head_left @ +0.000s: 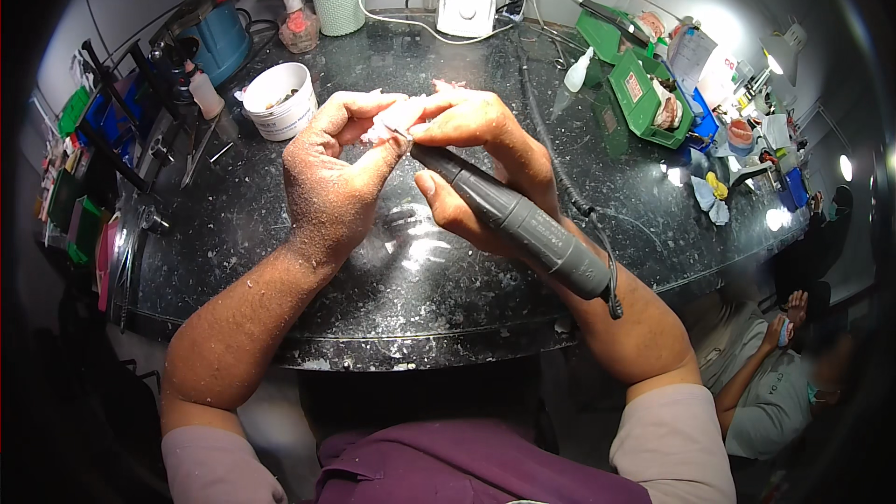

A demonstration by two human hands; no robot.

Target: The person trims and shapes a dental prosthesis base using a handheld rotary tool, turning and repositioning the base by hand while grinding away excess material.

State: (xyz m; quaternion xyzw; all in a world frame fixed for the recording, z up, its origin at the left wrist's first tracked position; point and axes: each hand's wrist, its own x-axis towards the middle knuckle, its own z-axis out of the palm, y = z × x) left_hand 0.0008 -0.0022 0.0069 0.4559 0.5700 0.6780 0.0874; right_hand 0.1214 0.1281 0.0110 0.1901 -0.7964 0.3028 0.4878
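Observation:
My left hand [325, 173], dusted with pale powder, pinches a pale pink denture [399, 116] between thumb and fingers above the middle of the table. In my right hand [490, 131] is a black rotary handpiece [515, 218], gripped like a pen. Its body slants down to the right along my forearm, and its thin metal tip meets the denture at my left thumb. A black coiled cord runs from the handpiece's rear end toward the back of the table. Fingers cover much of the denture, so its full shape is hidden.
A white tub [280, 101] stands left of my hands, near metal instruments [201, 154]. Behind are a green cup of tools [338, 7] and a white control box [466, 9]. Green trays [644, 98] with dental models lie right. Another person [779, 392] sits at lower right.

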